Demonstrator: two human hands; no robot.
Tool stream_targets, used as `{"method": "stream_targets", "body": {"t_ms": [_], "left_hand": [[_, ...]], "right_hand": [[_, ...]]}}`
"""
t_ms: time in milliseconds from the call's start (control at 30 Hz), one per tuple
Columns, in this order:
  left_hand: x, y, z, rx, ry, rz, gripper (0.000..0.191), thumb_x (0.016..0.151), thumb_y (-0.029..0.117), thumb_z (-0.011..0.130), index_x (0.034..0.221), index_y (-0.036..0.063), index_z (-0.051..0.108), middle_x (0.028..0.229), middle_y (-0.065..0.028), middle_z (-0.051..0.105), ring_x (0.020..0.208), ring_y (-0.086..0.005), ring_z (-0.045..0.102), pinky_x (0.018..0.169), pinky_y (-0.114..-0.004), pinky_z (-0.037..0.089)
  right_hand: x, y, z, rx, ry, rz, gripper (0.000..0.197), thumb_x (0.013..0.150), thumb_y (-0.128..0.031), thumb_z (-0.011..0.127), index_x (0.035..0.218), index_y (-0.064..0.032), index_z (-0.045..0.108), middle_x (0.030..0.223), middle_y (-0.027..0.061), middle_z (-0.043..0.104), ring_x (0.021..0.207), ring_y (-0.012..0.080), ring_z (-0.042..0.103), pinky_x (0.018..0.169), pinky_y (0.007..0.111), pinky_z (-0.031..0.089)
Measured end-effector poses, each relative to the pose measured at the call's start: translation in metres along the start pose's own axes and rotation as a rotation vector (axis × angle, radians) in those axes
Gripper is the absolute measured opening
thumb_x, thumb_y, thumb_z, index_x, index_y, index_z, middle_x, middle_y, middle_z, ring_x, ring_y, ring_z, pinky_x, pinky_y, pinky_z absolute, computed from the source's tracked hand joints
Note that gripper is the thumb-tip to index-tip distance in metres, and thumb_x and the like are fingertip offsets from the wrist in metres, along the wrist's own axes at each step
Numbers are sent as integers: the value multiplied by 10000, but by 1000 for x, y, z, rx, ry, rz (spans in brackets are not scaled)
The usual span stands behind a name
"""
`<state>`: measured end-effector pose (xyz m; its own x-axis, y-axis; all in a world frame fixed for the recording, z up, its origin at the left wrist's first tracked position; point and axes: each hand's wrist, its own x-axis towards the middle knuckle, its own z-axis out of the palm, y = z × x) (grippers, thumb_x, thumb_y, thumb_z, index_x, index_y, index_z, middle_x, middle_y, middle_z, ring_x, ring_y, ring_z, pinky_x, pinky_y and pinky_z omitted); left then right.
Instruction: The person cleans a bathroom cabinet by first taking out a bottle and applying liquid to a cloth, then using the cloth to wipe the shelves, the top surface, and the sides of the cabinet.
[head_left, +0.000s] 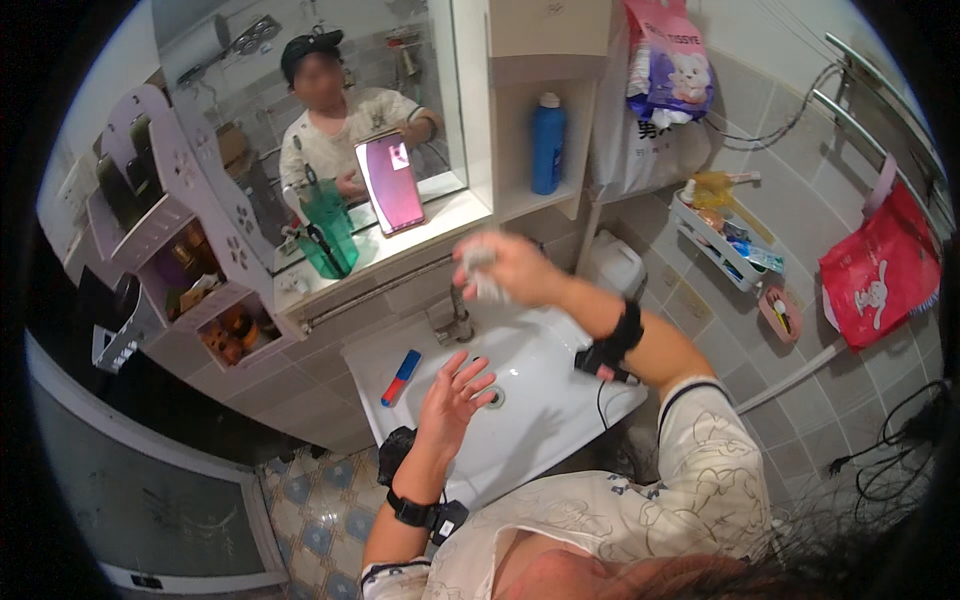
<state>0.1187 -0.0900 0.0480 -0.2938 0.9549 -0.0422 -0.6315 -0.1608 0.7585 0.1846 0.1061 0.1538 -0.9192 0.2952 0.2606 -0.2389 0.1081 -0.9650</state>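
My right hand (517, 270) is raised near the faucet (454, 326), shut on a crumpled whitish wad (486, 274), perhaps tissue or cloth; blur hides its exact kind. Over the left side of the white washbasin (540, 345) my left hand (448, 405) is held up with fingers apart and nothing in it. A slim blue and red object (401, 377) lies on the basin's left ledge. The drain (493, 397) shows just beyond my left fingers. Both forearms wear black straps with small boxes.
On the shelf below the mirror (255, 90) a phone (391, 184) leans beside a green cup (330, 240) with toothbrushes. A blue bottle (549, 146) stands in the cabinet niche. Right, a wall caddy (716, 240) holds toiletries and a red bag (881, 270) hangs. A lilac organizer (225, 180) is left.
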Motion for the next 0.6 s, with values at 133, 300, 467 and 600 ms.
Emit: {"method": "stream_targets", "body": {"t_ms": [133,300,467,600], "left_hand": [[16,-4,8,-73,-35,-55,522,869,467,330,1225,85,330,1148,-90,466,975,-213,501,826,-344,423],[14,-15,-6,-135,91,-5,307,849,323,480,1078,119,460,1036,-10,517,912,-146,520,762,-279,456],[8,-18,-15,-58,269,38,255,812,153,545,1052,107,475,957,-4,544,857,-117,533,711,-235,463],[10,-29,-22,-12,294,-33,211,813,156,544,1009,106,484,920,0,549,816,-118,547,691,-234,471]], "right_hand": [[-28,71,38,-199,-63,-50,216,835,-72,454,1041,-26,501,945,95,580,853,168,579,648,275,494],[-40,94,42,-472,-120,-328,354,814,-101,502,1163,-68,453,1102,91,509,1019,200,490,781,292,445],[-56,106,33,-244,-37,3,260,751,-52,565,1010,-39,571,976,50,570,877,126,534,732,244,438],[-68,127,25,-46,34,161,267,746,-57,564,1011,-30,566,873,40,593,779,98,541,697,234,440]]}}
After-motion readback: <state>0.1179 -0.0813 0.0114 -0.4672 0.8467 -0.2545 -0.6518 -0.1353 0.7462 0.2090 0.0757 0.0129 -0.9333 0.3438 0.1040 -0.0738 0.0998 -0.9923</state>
